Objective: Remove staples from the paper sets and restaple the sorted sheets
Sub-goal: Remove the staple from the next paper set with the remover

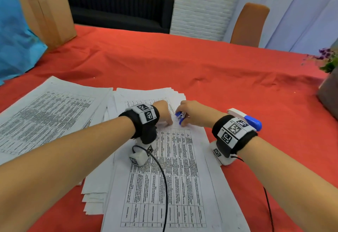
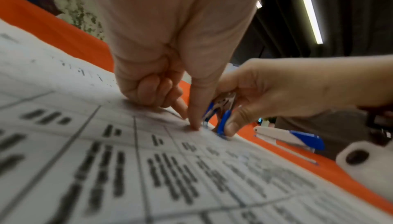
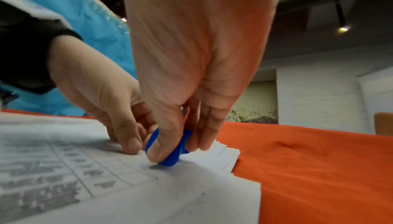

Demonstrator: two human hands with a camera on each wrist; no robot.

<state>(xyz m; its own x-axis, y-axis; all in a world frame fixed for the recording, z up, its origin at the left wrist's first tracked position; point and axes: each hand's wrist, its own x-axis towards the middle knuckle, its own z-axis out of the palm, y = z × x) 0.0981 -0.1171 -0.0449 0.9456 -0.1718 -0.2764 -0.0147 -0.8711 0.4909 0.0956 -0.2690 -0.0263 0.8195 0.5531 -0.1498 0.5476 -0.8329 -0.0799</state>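
A stapled paper set (image 1: 173, 177) printed with tables lies on the red tablecloth (image 1: 201, 67) in front of me. My left hand (image 1: 163, 112) rests on its top edge, fingers curled, thumb tip (image 2: 194, 126) pressing the sheet down. My right hand (image 1: 193, 113) grips a blue staple remover (image 1: 181, 117) between thumb and fingers. The remover's metal claws (image 2: 225, 99) point down at the paper's top corner, right beside my left thumb. The staple itself is hidden. A white and blue stapler (image 1: 245, 118) lies on the cloth just behind my right wrist.
A fanned stack of loose sheets (image 1: 146, 94) lies under and behind the set, and another printed stack (image 1: 45, 114) is at the left. A cardboard box (image 1: 45, 8) and a blue bag (image 1: 16, 39) stand far left, a plant pot (image 1: 329, 92) at the right edge.
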